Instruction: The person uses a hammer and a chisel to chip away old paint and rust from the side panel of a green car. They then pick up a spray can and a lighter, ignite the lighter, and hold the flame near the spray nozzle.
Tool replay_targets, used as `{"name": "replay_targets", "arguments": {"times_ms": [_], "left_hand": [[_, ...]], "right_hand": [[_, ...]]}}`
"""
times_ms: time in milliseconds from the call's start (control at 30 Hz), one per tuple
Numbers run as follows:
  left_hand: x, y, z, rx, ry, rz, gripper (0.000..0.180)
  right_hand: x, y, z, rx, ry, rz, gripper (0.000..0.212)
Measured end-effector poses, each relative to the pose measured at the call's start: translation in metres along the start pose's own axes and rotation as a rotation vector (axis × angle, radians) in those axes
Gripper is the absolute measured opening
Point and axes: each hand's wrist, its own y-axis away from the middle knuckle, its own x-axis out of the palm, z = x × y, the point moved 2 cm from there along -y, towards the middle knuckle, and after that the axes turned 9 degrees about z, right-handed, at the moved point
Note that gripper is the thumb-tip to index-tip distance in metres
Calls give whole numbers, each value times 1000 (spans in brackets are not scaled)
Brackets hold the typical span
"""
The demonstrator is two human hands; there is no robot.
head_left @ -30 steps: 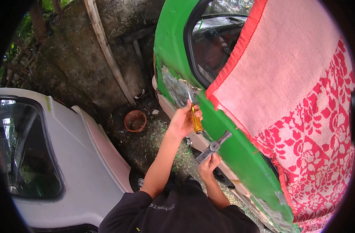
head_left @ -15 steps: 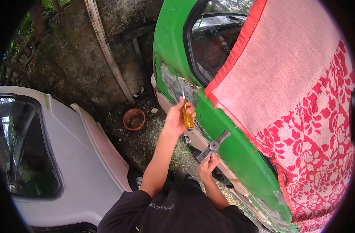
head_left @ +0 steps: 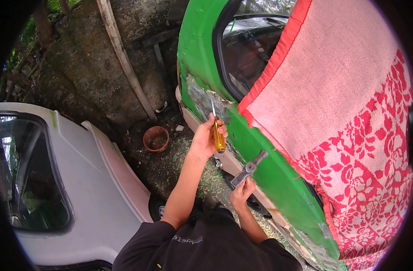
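My left hand (head_left: 205,137) grips a screwdriver (head_left: 217,130) with an amber handle, its metal tip pointing up at a bare, scraped patch (head_left: 202,97) on the green car body (head_left: 265,171). Lower down, my right hand (head_left: 241,192) holds a grey metal hammer (head_left: 249,167), its head lying close to the green panel. A red and pink flowered cloth (head_left: 351,135) drapes over the car to the right of both hands.
A white car (head_left: 66,189) with a dark window stands at the left. Between the cars lies dirt ground with a terracotta pot (head_left: 156,138). A wooden pole (head_left: 123,56) leans against a rock face at the back.
My left hand has slid the screwdriver slightly left and down along the scraped patch. The right hand with the hammer has stayed about where it was.
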Motion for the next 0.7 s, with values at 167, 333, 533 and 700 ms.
{"name": "replay_targets", "arguments": {"times_ms": [167, 333, 533, 700], "left_hand": [[6, -1, -3, -20, -64, -62, 38], [-9, -4, -8, -21, 19, 69, 40], [-1, -6, -9, -64, 92, 107, 39], [-3, -7, -8, -37, 58, 71, 38]], "right_hand": [[2, -3, -4, -36, -23, 4, 41], [10, 4, -20, -26, 57, 98, 31], [10, -3, -7, -432, -71, -65, 31], [22, -26, -7, -17, 442, 173, 21]]}}
